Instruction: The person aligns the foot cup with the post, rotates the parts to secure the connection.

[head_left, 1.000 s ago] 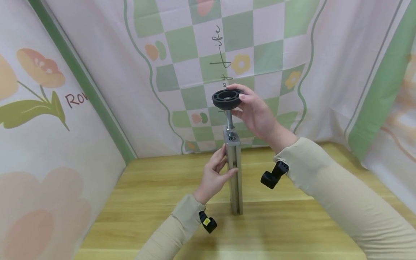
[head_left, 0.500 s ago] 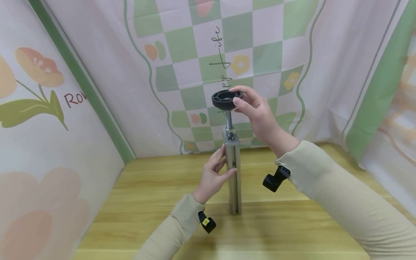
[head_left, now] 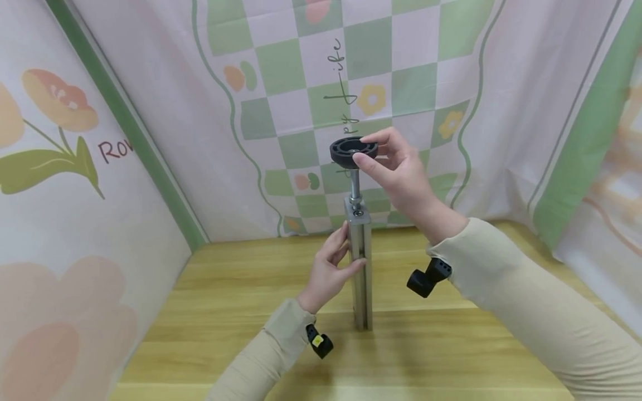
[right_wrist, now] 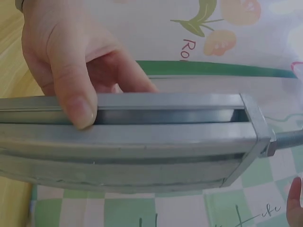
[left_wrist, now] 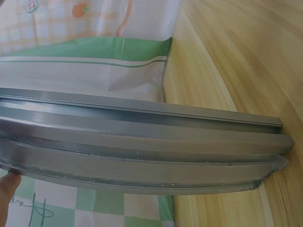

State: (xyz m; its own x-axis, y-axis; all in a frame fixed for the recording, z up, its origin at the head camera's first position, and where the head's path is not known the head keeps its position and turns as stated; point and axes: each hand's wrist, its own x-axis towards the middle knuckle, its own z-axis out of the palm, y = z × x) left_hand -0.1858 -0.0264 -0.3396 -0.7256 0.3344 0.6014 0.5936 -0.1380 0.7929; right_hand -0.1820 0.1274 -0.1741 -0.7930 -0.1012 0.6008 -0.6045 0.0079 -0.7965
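Note:
A slotted aluminium profile (head_left: 360,278) stands upright on the wooden table. My left hand (head_left: 328,273) grips its upper half, thumb in front and fingers behind; in the right wrist view the left thumb (right_wrist: 78,106) presses over a slot. A metal end plate (head_left: 357,215) caps the profile, with a bolt head set in it. From this plate rises a threaded stud (head_left: 355,182) with a nut (right_wrist: 271,145) at its base. On top sits a round black levelling foot (head_left: 343,158), hollow side up. My right hand (head_left: 403,172) pinches its rim between thumb and fingers.
The table (head_left: 241,289) has a wood-grain top. A printed curtain (head_left: 281,111) with green checks hangs close behind the profile, and more cloth (head_left: 75,234) hangs at the left. Each sleeve carries a small black wrist mount (head_left: 423,281).
My right thumb has moved left along the foot's near rim, and the right wrist has shifted slightly right and down. The left hand keeps its grip; the profile stays upright.

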